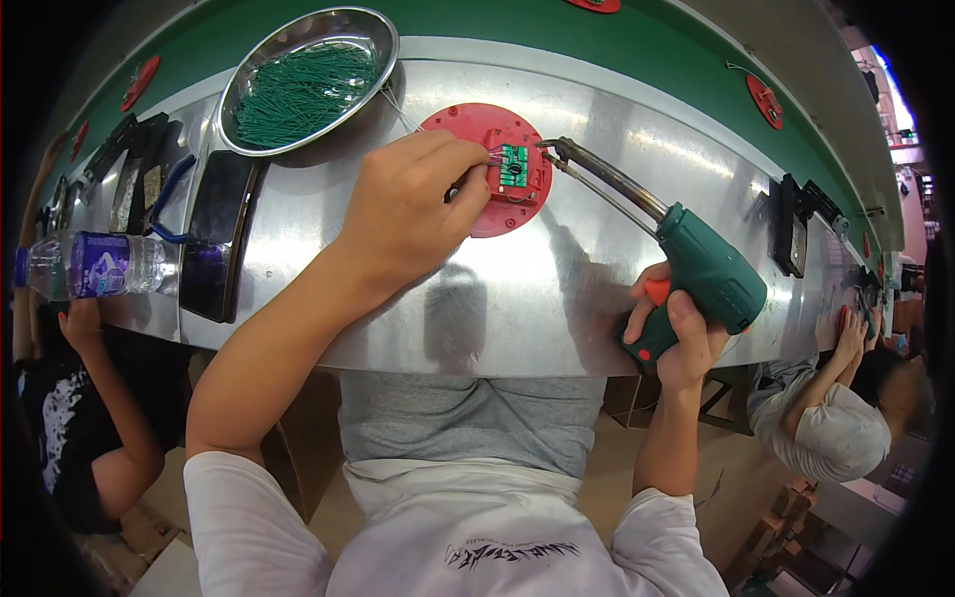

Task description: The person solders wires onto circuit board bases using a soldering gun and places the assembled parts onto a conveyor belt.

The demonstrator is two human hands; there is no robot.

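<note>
Green soldering gun grasped in right hand, fingers wrapped round handle by red trigger; tip at right side of red disc. Disc flat on steel bench, green board on it. Left hand pinched closed on thin wires at board's left edge; exact hold partly hidden. Printing: purple-white label on clear bottle, black lettering on white shirt. Steel bowl: heap of green wire pieces.
</note>
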